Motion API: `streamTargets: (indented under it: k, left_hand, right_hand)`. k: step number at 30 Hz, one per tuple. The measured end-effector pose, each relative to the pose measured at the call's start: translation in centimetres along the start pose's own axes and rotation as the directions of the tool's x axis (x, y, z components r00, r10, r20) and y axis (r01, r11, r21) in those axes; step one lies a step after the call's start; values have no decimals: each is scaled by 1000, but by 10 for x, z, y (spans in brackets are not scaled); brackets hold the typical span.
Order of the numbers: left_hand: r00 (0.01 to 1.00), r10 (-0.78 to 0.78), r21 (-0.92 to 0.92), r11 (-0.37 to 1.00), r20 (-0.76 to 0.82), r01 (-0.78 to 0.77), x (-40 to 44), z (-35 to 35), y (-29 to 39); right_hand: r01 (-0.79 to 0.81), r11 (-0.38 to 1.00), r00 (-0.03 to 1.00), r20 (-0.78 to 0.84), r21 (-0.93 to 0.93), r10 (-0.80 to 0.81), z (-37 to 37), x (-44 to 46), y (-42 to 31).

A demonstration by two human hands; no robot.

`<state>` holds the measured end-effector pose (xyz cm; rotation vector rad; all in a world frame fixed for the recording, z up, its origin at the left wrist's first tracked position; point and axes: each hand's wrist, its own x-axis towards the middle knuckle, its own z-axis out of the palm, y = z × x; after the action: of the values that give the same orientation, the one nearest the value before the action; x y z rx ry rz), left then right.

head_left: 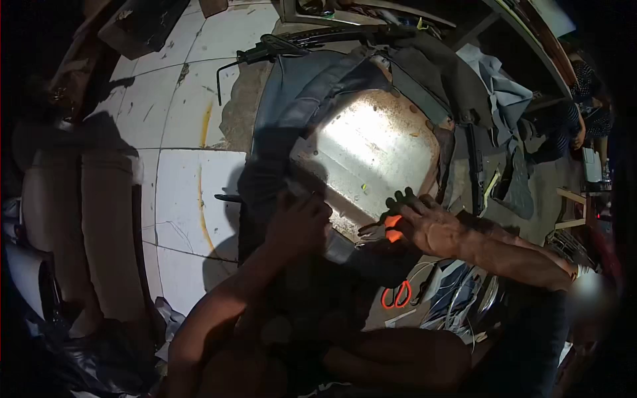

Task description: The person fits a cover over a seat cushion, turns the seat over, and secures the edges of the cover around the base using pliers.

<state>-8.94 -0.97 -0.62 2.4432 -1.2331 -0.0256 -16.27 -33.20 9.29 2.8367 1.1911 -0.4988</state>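
A pale, worn panel (pixel 361 156) with rounded corners lies in front of me, strongly lit. Dark covering material (pixel 269 159) surrounds its edges. At the panel's near left corner, my left hand (pixel 297 215) is closed on the dark material, its fingertips partly in shadow. My right hand (pixel 434 229) is at the near right edge, fingers bent forward over an orange-handled tool (pixel 393 228). The tool's dark metal end points left to the panel's edge; its exact kind is hidden by the hand. Orange-handled scissors (pixel 397 296) lie below my right forearm.
White floor tiles (pixel 192 192) extend to the left. A long brown padded piece (pixel 109 239) stands at far left. Grey fabric (pixel 494 79) lies at upper right, and loose strips and wires (pixel 461 302) at lower right. Another person (pixel 574 126) is at far right.
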Motion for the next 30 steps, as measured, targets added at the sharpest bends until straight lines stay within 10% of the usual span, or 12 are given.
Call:
streamTargets:
  k: [15,19,20,23,24,27,30]
  left_hand:
    - [996,-17,87,996,89,10,3,-2,2]
    - [994,-21,80,997,106,12,3,-1,1]
    - [994,-20,79,997,111,11,3,-3,1]
    - [993,-15,90,996,115,4,6,-5,1]
    - [997,-9,86,996,80,2,9,-4,-3]
    - [997,-6,50,999,75,2,4,-4,-1]
    - [1000,-4,-4,1000,20,4,5,1,2]
  right_hand:
    - [131,990,981,150,-59,-121,28,-1,0]
    - [149,989,984,-98,-25,-150,27,19,14]
    - [-29,966,981,194,256,-22,22,27,19]
    - [-699,445,583,807,559,-99,53,24,31]
    - [-695,455,590,803,557,-81,55,23,43]
    - [-745,-387,654,710,543,-263,63,10,33]
    - [-587,302,762,638,751,-107,59,-4,20]
